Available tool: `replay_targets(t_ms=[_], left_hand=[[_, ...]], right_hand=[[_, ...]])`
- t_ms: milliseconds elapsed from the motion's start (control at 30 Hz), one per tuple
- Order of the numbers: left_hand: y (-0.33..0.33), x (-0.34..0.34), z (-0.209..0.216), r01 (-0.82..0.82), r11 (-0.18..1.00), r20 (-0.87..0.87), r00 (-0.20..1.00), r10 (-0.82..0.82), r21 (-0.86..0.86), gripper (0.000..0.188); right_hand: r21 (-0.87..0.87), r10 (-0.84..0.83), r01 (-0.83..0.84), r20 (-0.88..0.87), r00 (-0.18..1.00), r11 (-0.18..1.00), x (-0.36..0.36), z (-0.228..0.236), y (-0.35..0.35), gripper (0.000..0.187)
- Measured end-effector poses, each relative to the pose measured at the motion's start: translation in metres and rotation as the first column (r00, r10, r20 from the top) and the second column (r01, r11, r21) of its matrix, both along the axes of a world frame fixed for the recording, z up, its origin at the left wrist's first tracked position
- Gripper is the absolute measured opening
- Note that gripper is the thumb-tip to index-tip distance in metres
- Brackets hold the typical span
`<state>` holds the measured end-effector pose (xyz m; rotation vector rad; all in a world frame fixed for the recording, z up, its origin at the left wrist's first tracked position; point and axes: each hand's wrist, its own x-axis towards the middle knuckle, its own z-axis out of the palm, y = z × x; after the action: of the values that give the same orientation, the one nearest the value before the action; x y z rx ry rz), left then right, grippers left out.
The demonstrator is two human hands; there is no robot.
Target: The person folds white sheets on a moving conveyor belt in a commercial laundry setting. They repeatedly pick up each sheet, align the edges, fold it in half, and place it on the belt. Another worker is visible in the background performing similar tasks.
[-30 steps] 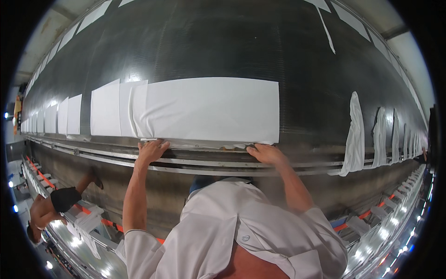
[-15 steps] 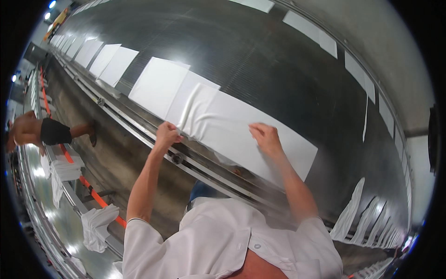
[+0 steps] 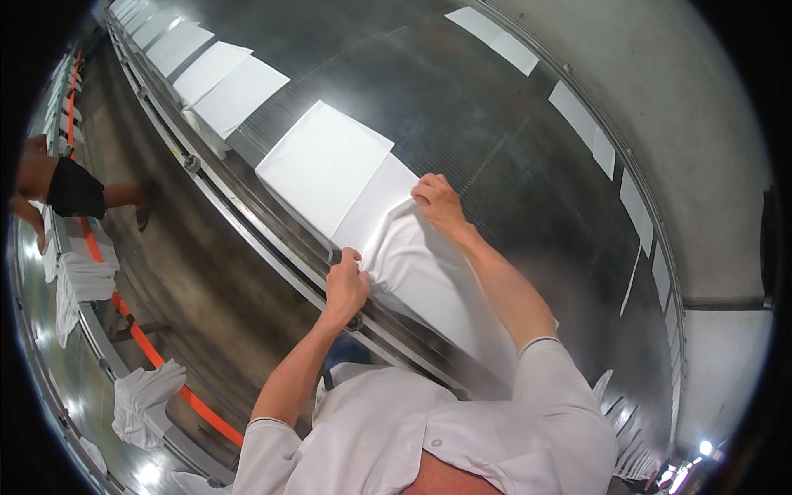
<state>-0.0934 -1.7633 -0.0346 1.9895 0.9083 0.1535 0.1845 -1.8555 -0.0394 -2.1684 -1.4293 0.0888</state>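
Note:
A long white cloth (image 3: 445,289) lies slantwise before me on a long dark table, smooth along most of its length and wrinkled at its far-left end. My left hand (image 3: 347,285) is closed on the near corner of that end, beside the table's edge. At the opposite corner, my right hand (image 3: 440,205) pinches the cloth, and a fold runs between the two hands. Just beyond the hands, flat white pieces (image 3: 326,161) overlap one another, their edges close to the held end. The cloth's nearest part runs behind my right forearm.
The dark table (image 3: 371,74) carries rows of white cloths (image 3: 239,95) along both sides. A metal rail (image 3: 227,198) follows its near edge. Across the aisle, bunched white cloths (image 3: 148,404) hang near an orange strip (image 3: 153,351). Another person (image 3: 78,186) stands at far left.
My right hand has moved from above the cloth to its far corner and grips it there. My left hand has stayed on the near corner. The whole view has turned somewhat.

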Motion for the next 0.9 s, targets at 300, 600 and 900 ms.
replay_targets(t_ms=[300, 600, 900], left_hand=[[-0.026, -0.005, 0.011, 0.268, 0.963, -0.11, 0.958, -0.263, 0.032, 0.013], [-0.024, -0.003, 0.008, 0.296, 0.954, -0.137, 0.948, -0.286, 0.056, 0.018], [-0.042, -0.014, 0.018, 0.321, 0.867, -0.004, 0.938, -0.346, 0.381, 0.014]], right_hand=[[0.021, -0.34, 0.342, -0.059, 0.938, 0.939, -0.026, -0.006, -0.104, 0.019], [-0.263, -0.723, 0.681, -0.118, 0.68, 0.683, -0.059, -0.017, -0.084, 0.022], [-0.316, -0.605, 0.55, -0.629, 0.489, 0.773, -0.026, -0.004, -0.086, 0.012]])
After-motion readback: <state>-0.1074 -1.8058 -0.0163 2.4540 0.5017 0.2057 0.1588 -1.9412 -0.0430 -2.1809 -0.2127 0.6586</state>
